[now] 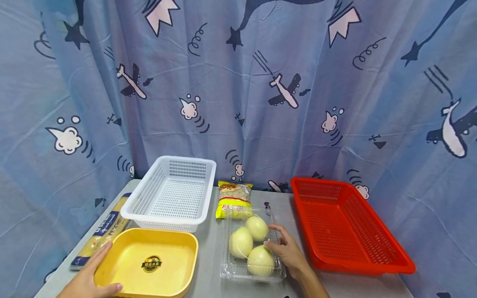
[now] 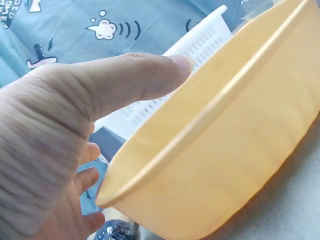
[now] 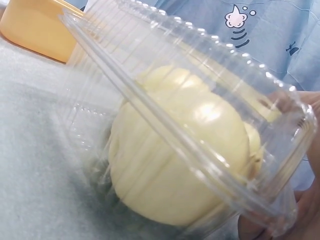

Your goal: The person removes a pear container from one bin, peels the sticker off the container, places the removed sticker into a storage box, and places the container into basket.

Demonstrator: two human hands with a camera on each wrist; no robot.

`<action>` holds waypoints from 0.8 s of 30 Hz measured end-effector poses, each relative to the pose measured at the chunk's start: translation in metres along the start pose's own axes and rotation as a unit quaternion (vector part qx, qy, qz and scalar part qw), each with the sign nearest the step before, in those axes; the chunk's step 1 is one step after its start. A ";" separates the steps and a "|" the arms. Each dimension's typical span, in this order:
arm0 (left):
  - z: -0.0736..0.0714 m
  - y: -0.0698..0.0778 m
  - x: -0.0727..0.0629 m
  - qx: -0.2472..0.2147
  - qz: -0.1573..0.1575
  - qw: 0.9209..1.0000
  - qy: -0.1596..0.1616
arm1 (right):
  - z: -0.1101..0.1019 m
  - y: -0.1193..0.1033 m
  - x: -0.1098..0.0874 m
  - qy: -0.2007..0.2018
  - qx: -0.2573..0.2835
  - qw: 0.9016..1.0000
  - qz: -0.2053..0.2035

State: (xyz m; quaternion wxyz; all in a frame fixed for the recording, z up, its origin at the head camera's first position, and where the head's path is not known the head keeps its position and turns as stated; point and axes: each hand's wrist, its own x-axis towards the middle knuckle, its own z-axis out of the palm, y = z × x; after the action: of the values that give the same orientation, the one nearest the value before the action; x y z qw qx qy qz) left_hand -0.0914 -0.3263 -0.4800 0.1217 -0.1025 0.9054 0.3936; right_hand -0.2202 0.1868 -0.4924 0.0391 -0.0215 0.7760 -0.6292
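On the left, my left hand (image 1: 88,278) is at the near left corner of a yellow plastic basin (image 1: 188,265). Its thumb (image 2: 145,77) stretches over the rim, while the other fingers lie spread along the outside. My right hand (image 1: 290,252) grips the right side of a clear plastic box (image 1: 232,273), thumb over the top; some of its fingers are hidden. Through the clear plastic show three smooth, pale yellow, onion-like balls (image 3: 175,150). In the right wrist view the box stands slanted across the picture.
Behind the basin is a white perforated basket (image 1: 128,213). A long spaghetti-like packet (image 1: 106,225) lies at the left edge. A yellow snack bag (image 1: 234,200) and a small purple item (image 1: 266,204) lie behind the box. At right stands a red basket (image 1: 357,269); a blue curtain (image 1: 223,82) hangs behind.
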 end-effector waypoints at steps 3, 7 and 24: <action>-0.003 0.004 -0.002 0.003 0.009 1.000 0.000 | 0.000 0.001 -0.001 0.001 0.000 1.000 0.000; -0.004 0.012 -0.005 0.011 0.019 1.000 0.011 | 0.001 0.002 0.000 0.004 0.002 1.000 -0.001; 0.004 0.074 -0.033 0.000 0.174 0.975 0.140 | 0.001 0.003 -0.001 0.000 0.003 1.000 -0.007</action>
State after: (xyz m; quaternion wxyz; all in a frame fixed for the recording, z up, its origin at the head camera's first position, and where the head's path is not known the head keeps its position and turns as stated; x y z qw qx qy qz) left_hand -0.0807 -0.2708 -0.4221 -0.0768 0.0024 0.9175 0.3903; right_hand -0.2193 0.1864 -0.4952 0.0346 -0.0269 0.7740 -0.6317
